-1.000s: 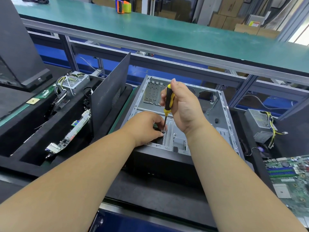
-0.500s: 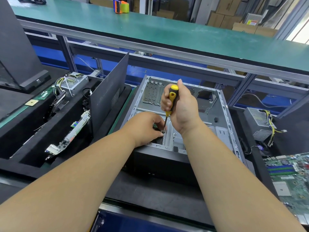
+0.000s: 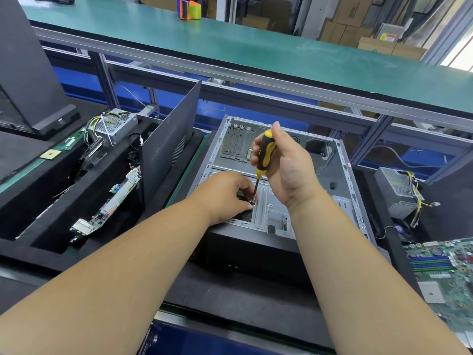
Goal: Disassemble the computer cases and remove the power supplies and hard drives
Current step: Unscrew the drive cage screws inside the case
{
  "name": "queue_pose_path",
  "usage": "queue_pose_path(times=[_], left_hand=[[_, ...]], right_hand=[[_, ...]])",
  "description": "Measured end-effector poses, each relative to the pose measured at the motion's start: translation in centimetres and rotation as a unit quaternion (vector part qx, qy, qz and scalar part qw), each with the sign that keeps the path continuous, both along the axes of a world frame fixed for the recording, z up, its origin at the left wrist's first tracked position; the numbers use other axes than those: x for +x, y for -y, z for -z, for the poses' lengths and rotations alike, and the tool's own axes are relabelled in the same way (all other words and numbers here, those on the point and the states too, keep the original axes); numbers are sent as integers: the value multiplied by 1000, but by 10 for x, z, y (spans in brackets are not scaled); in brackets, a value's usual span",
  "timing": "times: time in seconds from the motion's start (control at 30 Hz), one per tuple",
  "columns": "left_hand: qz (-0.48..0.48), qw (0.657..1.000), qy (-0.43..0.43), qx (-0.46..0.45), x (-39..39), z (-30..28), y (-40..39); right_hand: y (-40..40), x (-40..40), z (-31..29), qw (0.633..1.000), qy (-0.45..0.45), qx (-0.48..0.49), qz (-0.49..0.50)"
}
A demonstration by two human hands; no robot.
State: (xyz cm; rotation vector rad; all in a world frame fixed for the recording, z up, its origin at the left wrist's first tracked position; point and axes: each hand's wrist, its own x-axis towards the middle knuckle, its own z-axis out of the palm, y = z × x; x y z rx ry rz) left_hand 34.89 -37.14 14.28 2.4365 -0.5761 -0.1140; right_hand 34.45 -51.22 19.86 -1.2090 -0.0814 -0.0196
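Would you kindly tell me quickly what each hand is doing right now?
Left hand: curled inside the computer case at the screwdriver tip; what it holds cannot be told.
Right hand: closed around the screwdriver.

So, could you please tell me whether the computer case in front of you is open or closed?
Open. The computer case lies on its side with its side panel off, so the bare metal interior shows, and both hands reach inside it.

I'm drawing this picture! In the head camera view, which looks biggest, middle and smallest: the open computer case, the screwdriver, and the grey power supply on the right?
1. Open computer case, by far.
2. Grey power supply.
3. Screwdriver, held in the right hand; it is long but thin.
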Motion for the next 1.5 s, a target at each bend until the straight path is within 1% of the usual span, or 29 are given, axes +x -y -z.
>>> queue_pose_path(times=[0.23,0.37,0.53,0.87,1.27,1.5], left_hand=[[4,1000,-3,2,-1,-1,0],[2,1000,-4,0,-1,-1,0],[12,1000,-7,-9,0,0,0],[-1,1000,-15,-7,-1,-1,0],[9,1000,-11,1,-2,-4,0],[14,1000,-19,-11,-2,-4,0]], right_hand=[[-6,0,3,1000,-5,0,-6],[-9,1,5,999,5,23,-24],[-4,1,8,999,23,-10,-23],[1,-3,5,999,27,-14,-16],[2,-6,-2,998,1,-45,-45],[-2,-2,0,999,1,-7,-37]])
